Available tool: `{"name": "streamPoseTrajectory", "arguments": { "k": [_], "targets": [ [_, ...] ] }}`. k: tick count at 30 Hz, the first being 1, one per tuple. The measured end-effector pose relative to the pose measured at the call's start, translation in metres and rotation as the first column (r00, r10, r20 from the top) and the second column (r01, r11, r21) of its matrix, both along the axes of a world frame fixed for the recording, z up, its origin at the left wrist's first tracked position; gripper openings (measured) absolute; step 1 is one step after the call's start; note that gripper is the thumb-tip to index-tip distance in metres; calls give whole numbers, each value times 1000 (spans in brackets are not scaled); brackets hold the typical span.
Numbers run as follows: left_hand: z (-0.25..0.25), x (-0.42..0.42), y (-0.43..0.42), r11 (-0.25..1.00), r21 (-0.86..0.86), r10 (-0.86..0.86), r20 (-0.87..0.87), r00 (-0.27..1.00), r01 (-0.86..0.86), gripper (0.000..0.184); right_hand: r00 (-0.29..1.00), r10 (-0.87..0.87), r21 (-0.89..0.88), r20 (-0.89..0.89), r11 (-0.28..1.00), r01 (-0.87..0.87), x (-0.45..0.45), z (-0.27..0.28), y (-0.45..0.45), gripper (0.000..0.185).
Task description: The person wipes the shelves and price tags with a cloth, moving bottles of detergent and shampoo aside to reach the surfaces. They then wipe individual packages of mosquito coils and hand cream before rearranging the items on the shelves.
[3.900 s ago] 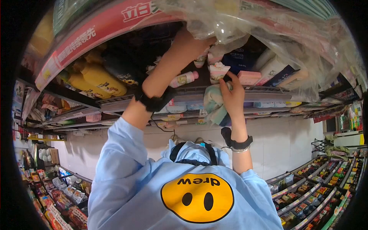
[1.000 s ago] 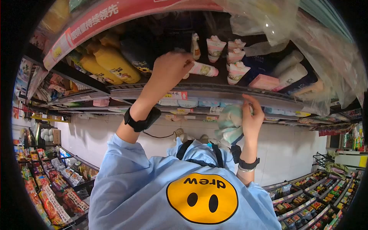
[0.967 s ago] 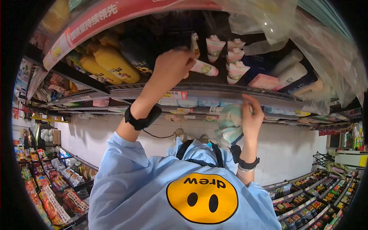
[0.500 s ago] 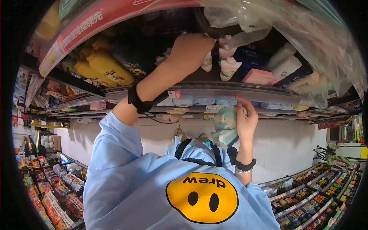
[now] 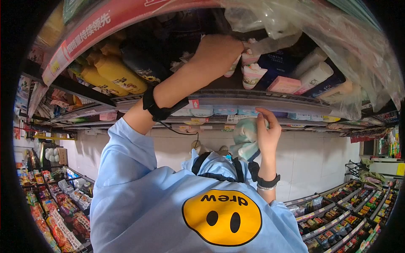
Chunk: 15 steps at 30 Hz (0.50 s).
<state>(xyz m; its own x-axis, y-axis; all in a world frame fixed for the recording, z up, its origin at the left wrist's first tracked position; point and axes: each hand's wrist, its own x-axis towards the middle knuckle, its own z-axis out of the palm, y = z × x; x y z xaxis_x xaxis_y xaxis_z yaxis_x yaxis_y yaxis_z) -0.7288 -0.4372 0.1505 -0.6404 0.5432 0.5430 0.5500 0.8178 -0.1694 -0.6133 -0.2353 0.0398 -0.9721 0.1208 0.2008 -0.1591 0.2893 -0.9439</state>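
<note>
My left hand [image 5: 221, 49] reaches into the upper shelf with its back to the camera, closed on the top of a pink-and-white tube [image 5: 233, 69]; its fingertips are mostly hidden. Just right of it, more such tubes with scalloped ends stand in a row, the front one [image 5: 253, 77] near the shelf edge. My right hand [image 5: 268, 131] is below the shelf edge, holding a crumpled pale green and white cloth [image 5: 245, 135] against its palm, with the index finger raised.
Yellow bottles [image 5: 120, 74] and a dark bottle [image 5: 142, 63] lie left on the shelf. A pink box [image 5: 284, 84] and a white bottle [image 5: 315, 77] lie right. Clear plastic sheeting [image 5: 337, 55] hangs over the right side. Racks of packaged goods [image 5: 63, 206] stand low on both sides.
The tube that lay tilted at my left hand no longer shows lying there. My left hand has moved right, to an upright tube beside the row. My right hand, still with the cloth, has shifted slightly left.
</note>
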Motion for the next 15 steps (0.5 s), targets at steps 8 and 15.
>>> {"name": "streamPoseTrajectory", "arguments": {
  "k": [8,15],
  "targets": [
    [1,3,-4,990,124,-66,38,997,60,13,1000,-10,1,27,1000,10,-1,0,-2,18],
    [17,11,-6,980,186,31,190,981,-67,17,1000,-9,22,-14,1000,9,-2,-2,-1,17]
  ]
}}
